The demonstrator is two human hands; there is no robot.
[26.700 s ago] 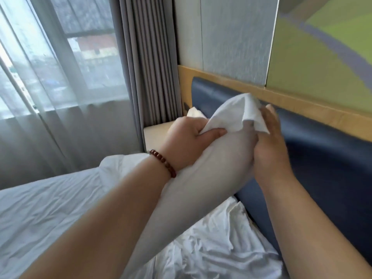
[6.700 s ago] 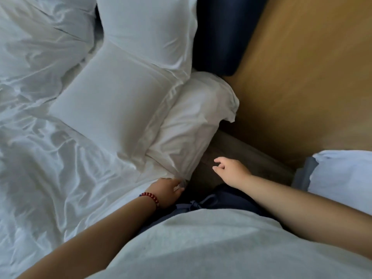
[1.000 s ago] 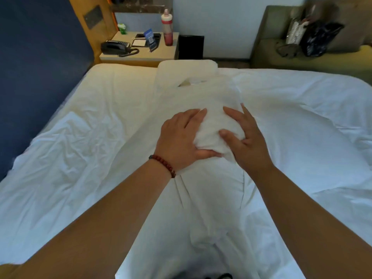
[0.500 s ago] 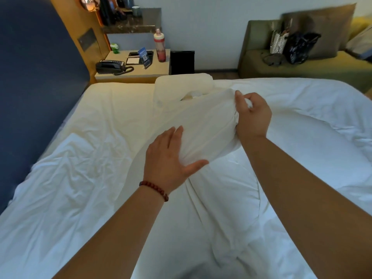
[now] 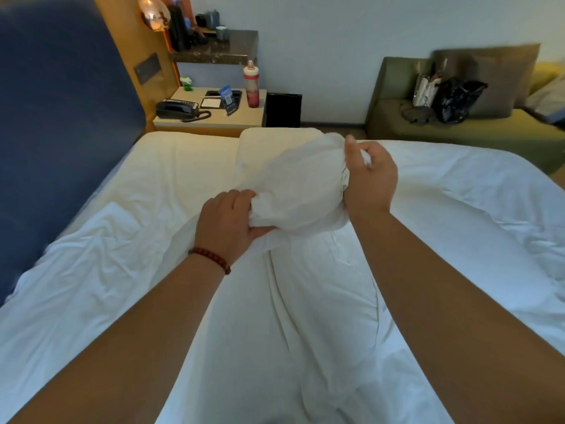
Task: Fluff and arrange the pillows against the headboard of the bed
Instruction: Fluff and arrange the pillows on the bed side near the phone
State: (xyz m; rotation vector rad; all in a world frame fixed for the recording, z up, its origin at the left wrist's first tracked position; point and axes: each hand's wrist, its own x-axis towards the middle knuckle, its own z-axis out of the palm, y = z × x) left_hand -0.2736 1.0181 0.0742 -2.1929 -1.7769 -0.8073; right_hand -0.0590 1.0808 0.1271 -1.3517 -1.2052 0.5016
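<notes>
Both hands grip a white pillow [image 5: 299, 185] above the bed [image 5: 122, 270]: left hand [image 5: 227, 224] bunches its near corner, right hand [image 5: 368, 175] clutches the far end.

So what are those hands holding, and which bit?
A white pillow, by its far end: the left hand grips the bunched left corner, the right hand the right corner.

A wide bed [image 5: 91, 270] in crumpled white sheets carries 2 things: a long white pillow [image 5: 321, 301] down its middle and a flat cream pillow [image 5: 275, 142] at its far edge. The pale wooden nightstand [image 5: 221, 119] holds a black corded telephone [image 5: 175, 109] and 1 red bottle [image 5: 251, 84].
</notes>
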